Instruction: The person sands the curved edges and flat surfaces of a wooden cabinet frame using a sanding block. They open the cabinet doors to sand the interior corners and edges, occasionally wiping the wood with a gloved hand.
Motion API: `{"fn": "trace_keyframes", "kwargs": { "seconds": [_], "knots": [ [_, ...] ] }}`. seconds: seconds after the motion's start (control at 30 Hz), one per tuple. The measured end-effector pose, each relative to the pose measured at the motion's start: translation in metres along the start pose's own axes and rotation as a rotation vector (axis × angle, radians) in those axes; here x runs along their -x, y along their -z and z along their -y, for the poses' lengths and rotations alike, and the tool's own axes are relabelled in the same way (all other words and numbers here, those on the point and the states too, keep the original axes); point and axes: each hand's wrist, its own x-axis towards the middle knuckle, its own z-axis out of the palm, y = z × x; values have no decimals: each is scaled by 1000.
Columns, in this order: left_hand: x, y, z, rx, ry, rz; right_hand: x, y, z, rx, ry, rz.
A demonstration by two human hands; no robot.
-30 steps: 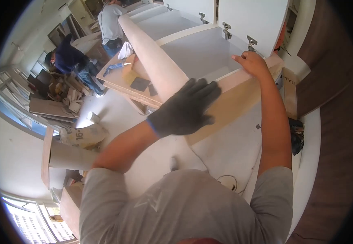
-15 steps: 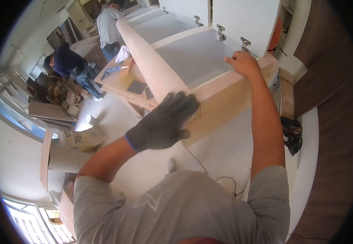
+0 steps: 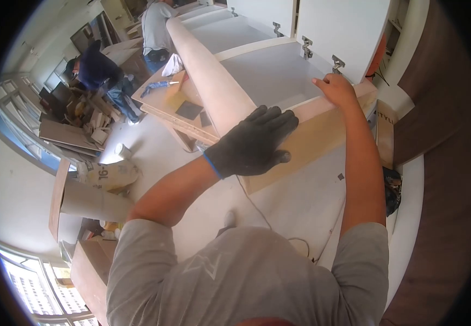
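Note:
My left hand [image 3: 254,142], in a dark grey glove, lies with fingers extended on the corner where the rounded pale edge panel [image 3: 208,68] meets the end board [image 3: 306,144] of a long cabinet. Bare, my right hand [image 3: 337,89] rests on the top edge of that end board, thumb pointing left, its other fingers partly hidden. White doors [image 3: 341,27] with metal hinges [image 3: 337,64] stand along the far side. Between the edges lies the grey cabinet interior [image 3: 271,70].
A wooden worktable [image 3: 159,108] left of the cabinet holds a blue caulking gun [image 3: 157,87]. Two people, one in dark blue [image 3: 97,68] and one in grey [image 3: 157,30], stand farther back. Wood scraps [image 3: 91,119] lie at left; a cable [image 3: 257,209] crosses the floor.
My gloved left hand has moved right, from the end of the rounded panel onto the end board's corner. The view has shifted slightly, and the person in dark blue has changed posture.

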Motion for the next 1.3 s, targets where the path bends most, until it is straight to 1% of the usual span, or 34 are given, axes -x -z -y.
{"fn": "trace_keyframes", "kwargs": {
  "seconds": [0.07, 0.1, 0.13, 0.2, 0.23, 0.27, 0.3, 0.33, 0.43, 0.47, 0.53, 0.57, 0.63, 0.67, 0.73, 0.8, 0.83, 0.87, 0.93, 0.97, 1.03, 1.07, 1.13, 1.17, 1.23, 1.27, 1.3],
  "knots": [
    [12, 20, -14, -8, 27, 111, 1, -3, -1, 11, 5, -11],
    [36, 17, -14, 21, 31, 47, 0, -2, -4, 15, 9, -29],
    [50, 17, -16, 56, 86, 75, -5, -5, -8, 50, 41, -88],
    [42, 16, -14, 26, 39, 18, -13, -20, -14, 126, 110, -180],
    [31, 11, -16, 44, 72, 42, -13, -19, -13, 155, 118, -172],
    [7, 10, -9, 53, 95, 67, -12, -13, -9, 115, 97, -127],
    [-1, 10, -7, 70, 117, 99, -6, -8, -6, 71, 68, -74],
    [4, 13, -9, 58, 113, 70, -3, -4, -4, 28, 38, -26],
    [20, 11, -23, 18, 94, -36, -6, -11, -14, -20, 106, -122],
    [32, 8, -26, -11, 84, -74, -9, -18, -20, 9, 132, -177],
    [38, 24, -32, -77, 59, -154, -16, -26, -20, 70, 185, -297],
    [30, 27, -32, 51, 184, 9, -16, -29, -24, 72, 180, -261],
    [4, 15, -21, 68, 196, 10, -13, -19, -18, 66, 170, -209],
    [0, 11, -17, 74, 196, 13, -9, -15, -14, 60, 155, -149],
    [11, 9, -20, 10, 141, -77, -6, -4, -15, 54, 116, -36],
    [42, 12, -24, -27, 71, -140, -11, -14, -24, 63, 193, -72],
    [49, 16, -22, -13, 46, -135, -13, -12, -22, 57, 230, -111],
    [43, 20, -18, 1, 54, -95, -15, -11, -19, -8, 224, -139],
    [31, 22, -21, 61, 106, -17, 9, -18, 18, -120, 212, -149],
    [20, 9, -10, 3, 23, -83, 16, -19, 36, -118, 177, -128],
    [5, 13, -13, 46, 125, 36, 33, -25, 61, -115, 99, -79],
    [0, 17, -13, 61, 166, 94, 37, -22, 64, -83, 97, -72],
    [34, 13, -16, 52, 87, -64, 44, -17, 63, -16, 94, -48],
    [46, 13, -16, 45, 47, -143, 40, -22, 59, 9, 127, -100],
    [42, 18, -10, 47, 33, -126, 30, -36, 53, 56, 183, -213],
    [47, 16, -13, 66, 45, -116, 31, -39, 50, 72, 168, -209],
    [36, 13, -11, 109, 31, -141, 32, -37, 54, 87, 156, -211]
  ]
}}
